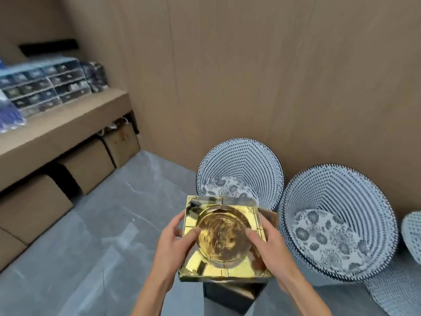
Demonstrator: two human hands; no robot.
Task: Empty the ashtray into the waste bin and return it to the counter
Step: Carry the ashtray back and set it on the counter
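Head view, nearest first:

Left hand (180, 238): clasped on the left edge of the ashtray, thumb laid across the top near the round bowl, other fingers wrapped under and hidden.

Right hand (265, 245): clasped on the right edge, thumb pressed on the top face beside the bowl, remaining fingers curled beneath, out of sight.

Ashtray (224, 238): square, gold and mirror-bright, held level between both hands, round hollow in the middle stained brown; a small dark scrap near its far left corner, too blurred to name.

Black box (232, 295): dark square shape directly under the ashtray; cannot tell whether open or closed, or whether touching.

Near basket (337, 224): round, blue-and-white dotted wall, floral lining at the bottom, standing on the floor just right of the ashtray.

Far basket (240, 172): same pattern, behind the ashtray, against the wall, partly hidden by the gold edge.

Third basket (413, 236): only a sliver at the right border.

Floor (102, 236): grey, glossy.

Counter (59, 126): tan ledge at far left, well apart from the hands, stacked with clear cases (47, 85) of dark packs, blurred.

Cardboard boxes (86, 165): lined up under the ledge.

Wall (250, 76): brown panels.
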